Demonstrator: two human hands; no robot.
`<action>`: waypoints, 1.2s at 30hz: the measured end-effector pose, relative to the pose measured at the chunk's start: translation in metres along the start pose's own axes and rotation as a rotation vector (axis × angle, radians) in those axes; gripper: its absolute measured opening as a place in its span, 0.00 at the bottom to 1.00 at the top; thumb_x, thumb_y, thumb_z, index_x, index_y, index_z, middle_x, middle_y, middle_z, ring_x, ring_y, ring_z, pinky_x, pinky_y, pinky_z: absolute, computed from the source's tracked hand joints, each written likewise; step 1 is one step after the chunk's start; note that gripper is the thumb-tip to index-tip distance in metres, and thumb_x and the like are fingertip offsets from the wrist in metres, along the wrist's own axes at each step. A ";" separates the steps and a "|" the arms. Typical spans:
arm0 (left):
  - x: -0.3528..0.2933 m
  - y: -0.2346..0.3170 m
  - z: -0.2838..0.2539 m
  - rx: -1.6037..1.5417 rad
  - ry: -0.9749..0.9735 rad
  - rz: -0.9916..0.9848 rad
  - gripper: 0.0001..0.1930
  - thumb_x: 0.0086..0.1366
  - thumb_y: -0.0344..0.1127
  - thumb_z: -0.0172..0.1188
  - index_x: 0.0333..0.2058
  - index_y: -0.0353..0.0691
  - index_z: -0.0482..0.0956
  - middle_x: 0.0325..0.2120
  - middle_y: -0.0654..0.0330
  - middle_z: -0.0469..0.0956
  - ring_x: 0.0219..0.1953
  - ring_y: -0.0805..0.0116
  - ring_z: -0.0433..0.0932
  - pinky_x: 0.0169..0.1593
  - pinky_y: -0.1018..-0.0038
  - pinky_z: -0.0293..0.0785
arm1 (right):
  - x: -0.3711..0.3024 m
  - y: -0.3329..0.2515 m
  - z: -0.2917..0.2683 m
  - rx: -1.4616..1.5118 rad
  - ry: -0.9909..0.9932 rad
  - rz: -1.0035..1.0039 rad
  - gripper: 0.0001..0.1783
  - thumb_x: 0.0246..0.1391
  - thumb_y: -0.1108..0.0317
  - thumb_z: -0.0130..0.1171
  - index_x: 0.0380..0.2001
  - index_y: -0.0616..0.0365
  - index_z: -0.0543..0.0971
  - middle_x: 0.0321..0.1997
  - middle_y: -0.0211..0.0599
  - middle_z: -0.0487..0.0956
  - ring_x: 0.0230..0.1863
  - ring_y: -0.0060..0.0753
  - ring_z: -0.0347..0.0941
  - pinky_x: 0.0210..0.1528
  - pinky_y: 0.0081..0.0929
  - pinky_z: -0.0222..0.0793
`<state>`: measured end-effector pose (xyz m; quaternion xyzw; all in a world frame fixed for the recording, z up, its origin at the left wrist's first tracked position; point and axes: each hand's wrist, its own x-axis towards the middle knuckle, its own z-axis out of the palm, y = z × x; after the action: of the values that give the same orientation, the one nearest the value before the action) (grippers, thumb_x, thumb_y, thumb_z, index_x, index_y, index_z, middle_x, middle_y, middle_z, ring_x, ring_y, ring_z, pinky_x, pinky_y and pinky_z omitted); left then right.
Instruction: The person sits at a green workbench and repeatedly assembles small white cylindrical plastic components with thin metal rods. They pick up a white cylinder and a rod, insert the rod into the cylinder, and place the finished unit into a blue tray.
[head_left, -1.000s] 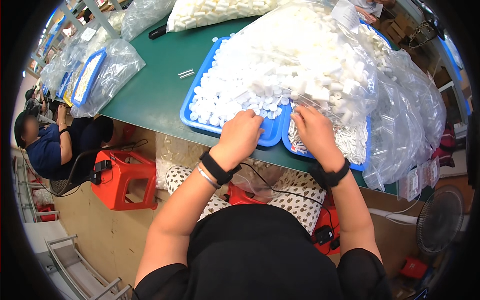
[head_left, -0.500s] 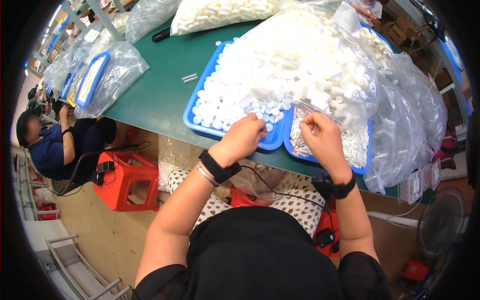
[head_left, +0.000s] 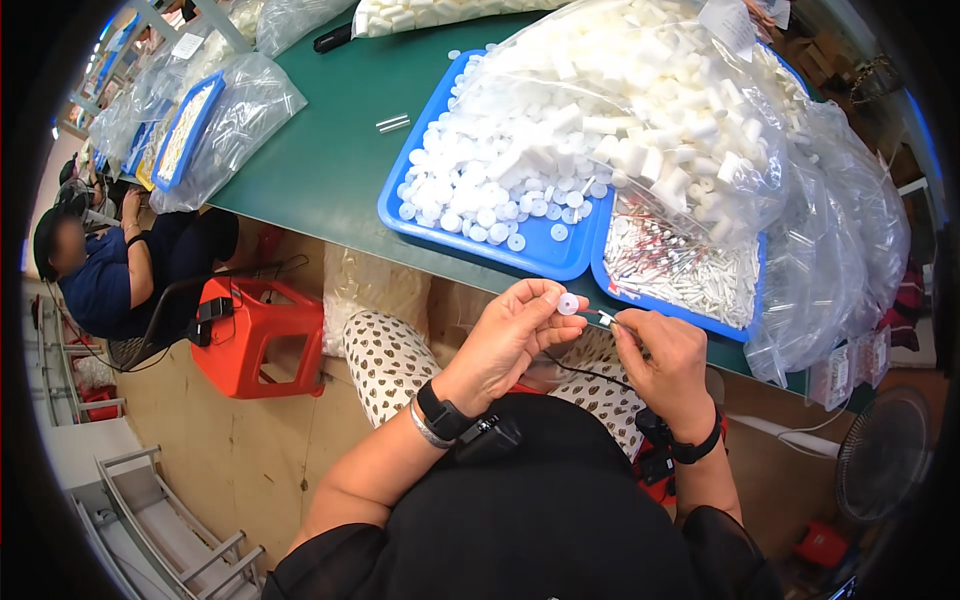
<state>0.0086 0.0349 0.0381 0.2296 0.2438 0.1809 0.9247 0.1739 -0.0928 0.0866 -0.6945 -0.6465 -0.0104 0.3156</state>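
Note:
In front of my body, just off the table edge, my left hand (head_left: 505, 345) pinches a small white plastic disc (head_left: 568, 304) with a dot at its centre. My right hand (head_left: 672, 368), to its right, grips a small thin white piece (head_left: 606, 320) between thumb and finger, held close to the disc; its exact form is too small to tell. Beyond my left hand, a blue tray (head_left: 560, 264) bears many similar discs. A second blue tray (head_left: 690, 318) beside it holds small white sticks and thin red and metallic pieces.
A large clear bag of cream foam-like cylinders (head_left: 650, 120) lies across both trays. Two metal rods (head_left: 393, 123) rest on the green table (head_left: 300, 150). Crumpled plastic bags (head_left: 830, 260) hang at the right, near a fan (head_left: 880, 445). Another person sits left, beyond a red stool (head_left: 255, 340).
Both hands have drawn back from the trays toward my body. The disc and the thin white piece now show in my fingers. The view has shifted slightly.

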 end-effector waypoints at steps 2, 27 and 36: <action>-0.002 -0.004 -0.002 -0.021 0.017 0.002 0.10 0.72 0.36 0.54 0.45 0.36 0.73 0.46 0.51 0.79 0.41 0.70 0.83 0.49 0.76 0.81 | -0.001 -0.002 0.001 -0.028 -0.023 -0.018 0.06 0.48 0.75 0.65 0.31 0.57 0.78 0.20 0.33 0.75 0.19 0.34 0.72 0.24 0.31 0.64; -0.006 -0.022 0.002 -0.057 -0.017 -0.079 0.16 0.70 0.34 0.58 0.53 0.33 0.73 0.41 0.59 0.80 0.41 0.74 0.81 0.49 0.78 0.79 | -0.006 -0.004 0.010 -0.175 -0.047 -0.201 0.08 0.51 0.73 0.64 0.34 0.59 0.77 0.18 0.30 0.65 0.20 0.32 0.65 0.24 0.31 0.57; -0.006 -0.041 0.000 -0.110 -0.040 -0.081 0.18 0.71 0.37 0.56 0.55 0.34 0.72 0.38 0.62 0.80 0.37 0.77 0.78 0.42 0.77 0.76 | -0.016 0.001 0.025 1.024 -0.309 0.709 0.09 0.63 0.67 0.56 0.32 0.61 0.77 0.17 0.25 0.69 0.16 0.20 0.59 0.23 0.17 0.55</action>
<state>0.0133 -0.0016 0.0193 0.1719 0.2239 0.1518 0.9472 0.1622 -0.0957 0.0595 -0.6209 -0.3389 0.5049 0.4947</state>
